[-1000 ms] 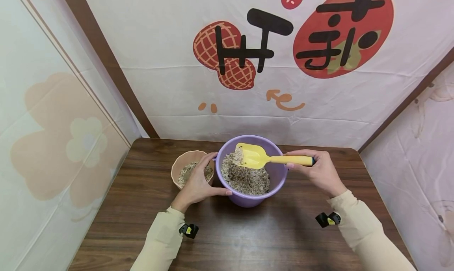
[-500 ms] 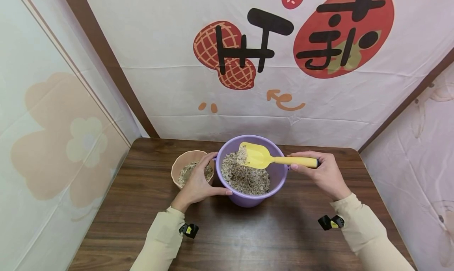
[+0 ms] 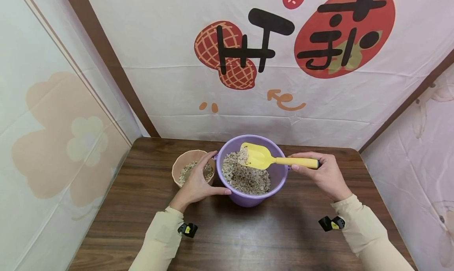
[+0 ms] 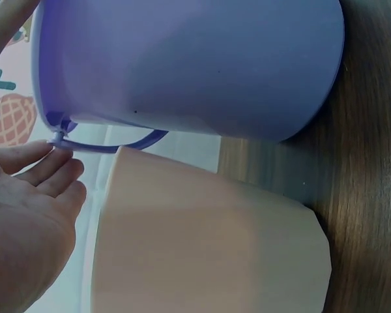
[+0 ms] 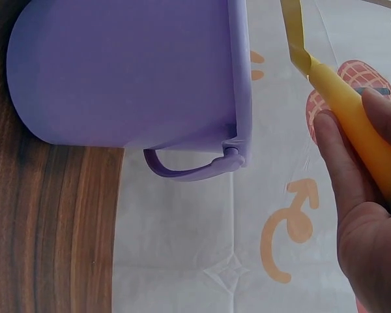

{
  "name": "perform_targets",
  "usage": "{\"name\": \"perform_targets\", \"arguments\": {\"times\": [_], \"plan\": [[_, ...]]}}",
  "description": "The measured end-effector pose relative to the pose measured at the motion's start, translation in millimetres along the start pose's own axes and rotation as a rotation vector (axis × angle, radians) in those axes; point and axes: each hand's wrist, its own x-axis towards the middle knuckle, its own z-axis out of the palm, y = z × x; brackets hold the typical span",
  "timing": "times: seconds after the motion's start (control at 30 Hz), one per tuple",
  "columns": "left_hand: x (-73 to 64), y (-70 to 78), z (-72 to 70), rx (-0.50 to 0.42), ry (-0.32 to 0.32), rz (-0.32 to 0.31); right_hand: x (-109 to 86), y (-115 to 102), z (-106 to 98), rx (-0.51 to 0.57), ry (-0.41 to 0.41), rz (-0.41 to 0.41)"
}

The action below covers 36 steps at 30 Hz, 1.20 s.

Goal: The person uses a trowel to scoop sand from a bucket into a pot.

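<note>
Yellow scoop (image 3: 258,156) w/ flaky grain (image 3: 243,156) at tip, over round purple bucket (image 3: 246,201) part-full of similar; gripped in R hand (image 3: 328,175). Touching bucket w/ wide-spread L hand (image 3: 196,184), nr faceted peach bowl (image 3: 186,158) w/ some grain.

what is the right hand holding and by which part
The right hand holds the yellow shovel-shaped scoop by the rear end of its straight handle.

Dark wood-grain table (image 3: 227,239) is carrying purple bucket (image 3: 247,201) and peach bowl (image 3: 180,164), both standing upright near its back edge.
</note>
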Motion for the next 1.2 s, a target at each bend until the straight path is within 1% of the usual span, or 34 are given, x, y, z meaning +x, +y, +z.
{"name": "perform_targets", "arguments": {"times": [0.2, 0.3, 0.37, 0.43, 0.5, 0.57, 0.67, 0.73, 0.83, 1.0, 1.2], "plan": [[-6.7, -0.8, -8.9, 0.022, 0.001, -0.015, -0.8, -0.4, 0.3, -0.005, 0.006, 0.006], [-11.3, -1.7, -15.7, 0.014, 0.013, -0.01, -1.1, -0.5, 0.6, -0.006, 0.006, 0.005], [-14.2, -3.6, -21.1, 0.015, 0.029, 0.004, -1.1, -0.5, 0.8, -0.004, 0.007, 0.006], [-16.1, -7.7, -27.3, 0.026, 0.062, 0.029, -1.3, -0.7, 1.0, 0.0, 0.007, 0.007], [-18.8, -11.2, -34.3, 0.034, 0.091, 0.027, -1.3, -0.7, 1.0, 0.005, 0.009, 0.008], [-21.3, -16.0, -41.4, 0.04, 0.113, 0.008, -1.2, -0.6, 0.8, 0.005, 0.009, 0.01], [-26.6, -22.1, -51.8, 0.034, 0.129, -0.045, -1.1, -0.2, 0.5, 0.001, 0.01, 0.008], [-29.7, -27.6, -57.1, 0.036, 0.14, -0.064, -1.1, 0.3, 0.5, -0.004, 0.01, 0.004], [-35.1, -35.1, -63.1, 0.065, 0.165, -0.086, -0.9, 1.3, 0.3, -0.014, 0.011, -0.002], [-43.3, -48.5, -68.2, 0.113, 0.177, -0.131, -0.9, 2.3, -0.3, -0.02, 0.013, -0.002], [-48.5, -63.2, -67.2, 0.117, 0.152, -0.185, -0.7, 2.7, -0.2, -0.014, 0.013, 0.001]]}}
